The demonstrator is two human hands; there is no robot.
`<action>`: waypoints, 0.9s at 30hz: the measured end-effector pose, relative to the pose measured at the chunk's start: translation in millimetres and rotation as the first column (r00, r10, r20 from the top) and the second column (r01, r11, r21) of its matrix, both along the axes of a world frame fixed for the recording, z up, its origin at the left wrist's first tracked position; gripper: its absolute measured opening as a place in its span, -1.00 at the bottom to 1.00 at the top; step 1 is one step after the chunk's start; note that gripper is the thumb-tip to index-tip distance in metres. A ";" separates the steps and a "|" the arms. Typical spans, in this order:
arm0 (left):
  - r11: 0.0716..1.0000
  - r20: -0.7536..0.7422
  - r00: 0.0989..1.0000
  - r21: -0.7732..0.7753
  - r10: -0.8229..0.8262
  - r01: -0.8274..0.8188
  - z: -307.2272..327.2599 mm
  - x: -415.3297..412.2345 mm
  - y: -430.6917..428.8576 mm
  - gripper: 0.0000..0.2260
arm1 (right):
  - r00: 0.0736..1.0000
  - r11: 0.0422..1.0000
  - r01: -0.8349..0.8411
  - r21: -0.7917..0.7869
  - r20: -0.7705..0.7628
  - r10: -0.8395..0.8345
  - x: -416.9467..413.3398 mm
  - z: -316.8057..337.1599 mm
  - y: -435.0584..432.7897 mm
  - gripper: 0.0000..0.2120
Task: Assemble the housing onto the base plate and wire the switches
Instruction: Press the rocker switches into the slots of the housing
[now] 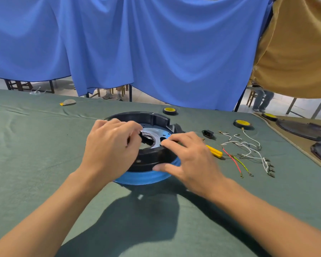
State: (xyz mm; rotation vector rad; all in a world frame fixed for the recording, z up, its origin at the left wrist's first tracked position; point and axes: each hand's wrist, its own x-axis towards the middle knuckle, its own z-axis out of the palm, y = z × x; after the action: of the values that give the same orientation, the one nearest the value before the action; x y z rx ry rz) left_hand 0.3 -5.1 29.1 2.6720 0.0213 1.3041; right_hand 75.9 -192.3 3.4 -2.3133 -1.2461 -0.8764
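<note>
A round black housing [152,118] sits on a blue-rimmed base plate [146,178] in the middle of the green table. A pale metal plate [157,133] shows inside the ring. My left hand [109,145] reaches over the housing's left side, and its fingers pinch a small black part [146,138] at the centre hole. My right hand [189,160] grips the housing's near right wall, fingers over the rim and thumb against the outside. Loose wires [248,153] with terminals lie to the right. A small black switch socket [208,134] lies beyond them.
A yellow-handled screwdriver [214,151] lies just right of my right hand. Two tape rolls [170,110] [243,124] sit behind. More black housings [304,129] rest on a brown mat at the far right. A blue curtain hangs behind the table.
</note>
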 end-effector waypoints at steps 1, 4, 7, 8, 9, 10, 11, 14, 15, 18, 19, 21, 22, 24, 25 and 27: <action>1.000 0.026 1.000 0.025 0.004 -0.005 -1.6 -0.5 -7.2 -0.78 | 0.999 0.998 -0.045 0.048 -0.004 0.045 -5.4 -0.8 6.2 -0.58; 0.996 0.038 0.999 0.082 0.033 -0.036 -8.8 -2.1 -16.1 -0.83 | 0.970 0.951 -0.242 0.191 0.055 0.236 -7.1 5.5 5.8 -0.83; 0.993 0.040 0.997 0.093 0.063 -0.066 -13.0 -2.0 -23.9 -0.79 | 0.989 0.946 -0.123 0.299 0.116 0.092 19.4 14.8 -16.9 -0.85; 0.988 0.027 0.998 0.142 0.056 -0.059 -14.8 0.0 -30.9 -0.75 | 0.999 0.952 -0.008 0.304 0.036 -0.003 32.7 17.5 -26.1 -0.85; 0.979 0.004 0.999 0.201 0.042 -0.042 -17.0 2.7 -38.2 -0.71 | 0.991 0.954 0.125 0.272 -0.075 -0.108 47.2 19.3 -34.9 -0.84; 0.967 -0.027 0.999 0.253 0.029 -0.021 -19.3 5.5 -44.8 -0.68 | 0.958 0.948 0.253 0.193 -0.184 -0.218 62.6 19.5 -43.1 -0.82; 0.954 -0.053 0.998 0.299 0.022 -0.005 -21.2 8.4 -49.0 -0.66 | 0.911 0.933 0.350 0.080 -0.262 -0.319 78.0 18.9 -50.4 -0.78; 0.921 -0.055 0.998 0.389 0.009 0.013 -25.4 13.3 -47.5 -0.72 | 0.805 0.850 0.465 -0.247 -0.281 -0.522 112.2 14.9 -63.2 -0.68; 0.918 -0.046 0.999 0.397 -0.008 0.026 -26.0 13.9 -44.4 -0.73 | 0.781 0.819 0.479 -0.316 -0.273 -0.562 120.2 13.8 -63.6 -0.64; 0.917 -0.049 0.991 0.377 -0.121 0.131 -25.8 15.4 -32.4 -0.76 | 0.716 0.762 0.497 -0.415 -0.299 -0.631 139.4 13.8 -57.0 -0.58; 0.917 -0.046 0.986 0.363 -0.162 0.167 -25.1 15.6 -27.6 -0.76 | 0.701 0.749 0.490 -0.445 -0.309 -0.643 144.4 14.0 -53.6 -0.58; 0.920 -0.006 0.972 0.320 -0.237 0.226 -25.1 16.7 -16.6 -0.78 | 0.674 0.730 0.459 -0.506 -0.337 -0.657 152.7 14.4 -47.9 -0.57; 0.922 0.020 0.965 0.299 -0.262 0.245 -25.9 17.3 -12.0 -0.80 | 0.663 0.726 0.442 -0.526 -0.353 -0.660 155.6 14.0 -45.7 -0.58; 0.927 0.064 0.959 0.281 -0.277 0.249 -28.5 19.0 -7.0 -0.81 | 0.666 0.720 0.439 -0.537 -0.344 -0.663 158.7 12.4 -42.9 -0.65; 0.933 0.078 0.962 0.277 -0.261 0.230 -29.7 20.0 -6.7 -0.79 | 0.679 0.716 0.460 -0.525 -0.312 -0.665 159.3 12.3 -42.4 -0.69; 0.952 0.091 0.980 0.266 -0.179 0.149 -31.4 21.3 -10.4 -0.68 | 0.702 0.711 0.520 -0.473 -0.238 -0.671 158.9 13.0 -42.3 -0.77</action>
State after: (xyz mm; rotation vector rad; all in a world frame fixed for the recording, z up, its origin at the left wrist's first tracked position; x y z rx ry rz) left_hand 21.6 -15.5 -2.3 2.7268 -0.4048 1.4933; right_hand 234.7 -234.6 16.4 -3.0959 -0.4723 -0.2946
